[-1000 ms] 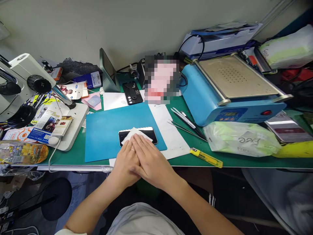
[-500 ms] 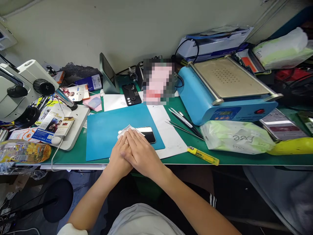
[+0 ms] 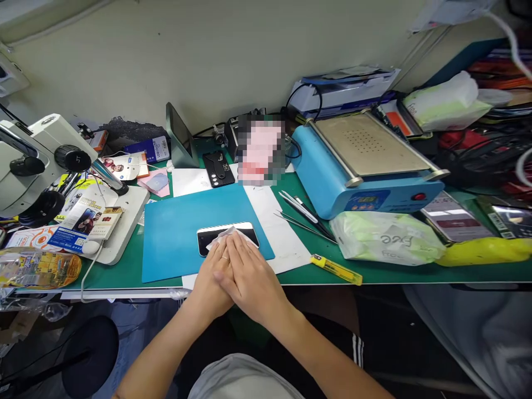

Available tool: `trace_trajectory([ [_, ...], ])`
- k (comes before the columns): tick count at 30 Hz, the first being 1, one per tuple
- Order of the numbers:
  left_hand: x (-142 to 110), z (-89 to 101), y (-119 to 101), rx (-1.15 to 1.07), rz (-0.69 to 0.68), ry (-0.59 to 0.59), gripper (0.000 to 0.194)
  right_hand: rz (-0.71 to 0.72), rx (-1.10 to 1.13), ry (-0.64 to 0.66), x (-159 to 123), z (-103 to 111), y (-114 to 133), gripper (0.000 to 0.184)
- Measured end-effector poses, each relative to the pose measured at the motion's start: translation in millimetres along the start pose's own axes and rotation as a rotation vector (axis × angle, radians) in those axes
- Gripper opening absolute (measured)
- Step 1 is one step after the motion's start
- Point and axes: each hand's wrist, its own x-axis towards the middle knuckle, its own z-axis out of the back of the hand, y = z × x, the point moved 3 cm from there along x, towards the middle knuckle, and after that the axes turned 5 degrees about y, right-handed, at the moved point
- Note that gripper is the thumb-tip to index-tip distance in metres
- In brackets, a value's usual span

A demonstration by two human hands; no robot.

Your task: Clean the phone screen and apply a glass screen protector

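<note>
A smartphone (image 3: 203,239) with a pale edge and dark glass lies flat on the blue mat (image 3: 170,233). On its middle and right part rests a crumpled white tissue (image 3: 222,234), under my fingers. My left hand (image 3: 218,271) wears a ring and presses the tissue onto the glass, fingers together. Partly laid over it, my right hand (image 3: 253,277) bears down on the same tissue, its thumb crossing the back of my left hand. Both hands hide most of the tissue and the phone's near edge.
A yellow box cutter (image 3: 336,270), tweezers (image 3: 305,226) and a wrapped tissue pack (image 3: 386,238) lie right of the mat. Behind them stands a blue heating plate machine (image 3: 328,177). A microscope (image 3: 54,160) is at left; a black phone (image 3: 218,168) lies behind the mat.
Both hands have slid the tissue rightward along the phone, so its left end now shows and its right part is more covered. The view has shifted slightly.
</note>
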Motion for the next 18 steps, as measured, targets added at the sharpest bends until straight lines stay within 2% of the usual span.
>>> trace_trajectory([
  [4,5.8,1.1,0.7,0.024,-0.039,0.03,0.063,-0.039,0.022,0.042,5.2,-0.3,-4.5,0.077],
  [9,3.0,0.4,-5.4,0.035,0.0,0.044,0.063,-0.015,0.005,-0.008,-4.2,2.1,-3.9,0.077],
  [14,19.4,1.0,-5.6,0.017,-0.019,0.091,0.066,-0.069,0.024,0.06,4.7,9.0,-16.5,0.08],
  [18,14.2,-5.8,-15.9,0.037,-0.002,0.073,0.065,-0.062,0.024,0.037,-10.7,11.8,-16.4,0.079],
])
